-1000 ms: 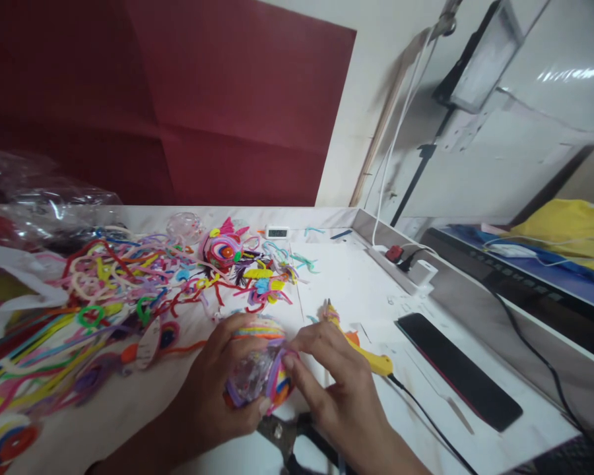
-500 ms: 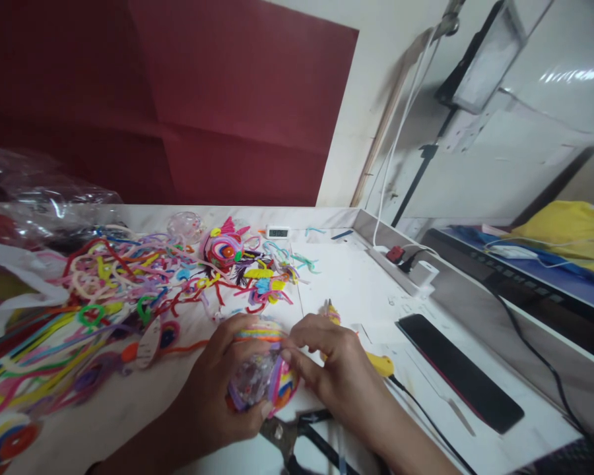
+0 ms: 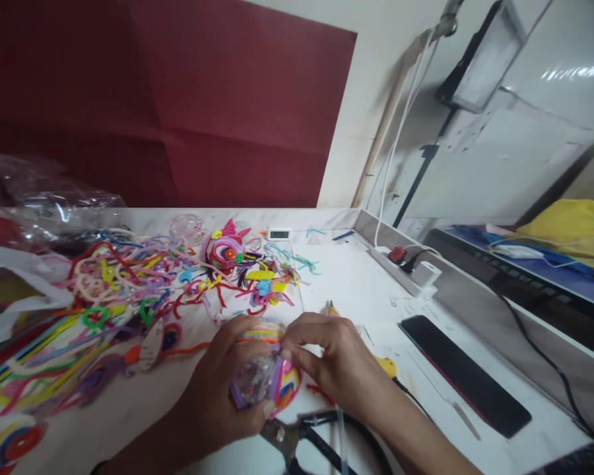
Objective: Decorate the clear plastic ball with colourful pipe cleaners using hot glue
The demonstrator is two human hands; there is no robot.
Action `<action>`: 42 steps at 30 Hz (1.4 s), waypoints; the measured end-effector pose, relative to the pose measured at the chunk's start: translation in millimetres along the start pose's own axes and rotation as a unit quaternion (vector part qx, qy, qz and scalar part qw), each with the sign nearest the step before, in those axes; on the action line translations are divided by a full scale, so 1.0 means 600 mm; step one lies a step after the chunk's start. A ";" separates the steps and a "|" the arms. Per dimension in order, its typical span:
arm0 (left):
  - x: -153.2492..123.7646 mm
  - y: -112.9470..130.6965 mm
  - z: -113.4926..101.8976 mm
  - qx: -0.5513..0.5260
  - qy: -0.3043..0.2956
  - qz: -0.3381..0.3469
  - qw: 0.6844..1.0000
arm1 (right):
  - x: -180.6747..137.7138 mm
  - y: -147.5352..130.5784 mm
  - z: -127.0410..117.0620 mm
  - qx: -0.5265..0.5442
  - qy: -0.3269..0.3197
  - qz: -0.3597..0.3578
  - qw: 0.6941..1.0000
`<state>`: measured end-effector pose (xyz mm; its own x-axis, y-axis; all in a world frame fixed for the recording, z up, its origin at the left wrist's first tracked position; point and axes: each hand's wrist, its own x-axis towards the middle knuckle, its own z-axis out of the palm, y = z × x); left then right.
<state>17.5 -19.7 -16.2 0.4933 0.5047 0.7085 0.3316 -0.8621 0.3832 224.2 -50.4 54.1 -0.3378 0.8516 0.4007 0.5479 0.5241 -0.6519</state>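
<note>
My left hand (image 3: pixel 222 379) is clamped around a clear, colour-banded ball (image 3: pixel 254 381), held over the counter (image 3: pixel 344 277). My right hand (image 3: pixel 334 356) pinches its purple edging (image 3: pixel 276 377), thumb against forefinger; black-handled scissors (image 3: pixel 283 437) lie nearby.

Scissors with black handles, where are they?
In the head view, the scissors lie at the bottom, near the middle, just below the colourful ball in the left hand.

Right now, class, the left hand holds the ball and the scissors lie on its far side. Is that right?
Not quite: in the head view, the scissors lie on the near side of the ball. The left hand does hold the ball.
</note>
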 end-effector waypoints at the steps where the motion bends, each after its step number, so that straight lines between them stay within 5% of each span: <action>1: 0.001 0.000 0.000 -0.001 -0.002 0.003 1.000 | 0.000 0.001 0.000 -0.005 0.001 -0.002 1.000; 13: 0.006 -0.003 -0.003 0.002 -0.008 -0.006 1.000 | -0.009 0.013 0.017 0.021 0.066 0.000 0.998; 31: 0.003 -0.007 -0.002 -0.019 -0.032 -0.026 0.999 | -0.003 0.017 0.017 0.023 0.032 -0.016 0.999; 42: 0.007 -0.011 0.002 -0.029 -0.016 -0.057 0.998 | 0.011 0.028 0.009 0.069 0.016 0.035 0.997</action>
<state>18.1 -11.8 -16.5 0.4813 0.5998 0.6392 0.3402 -0.7999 0.4944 226.8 -36.3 42.2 -0.2775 0.8868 0.3696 0.4576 0.4603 -0.7608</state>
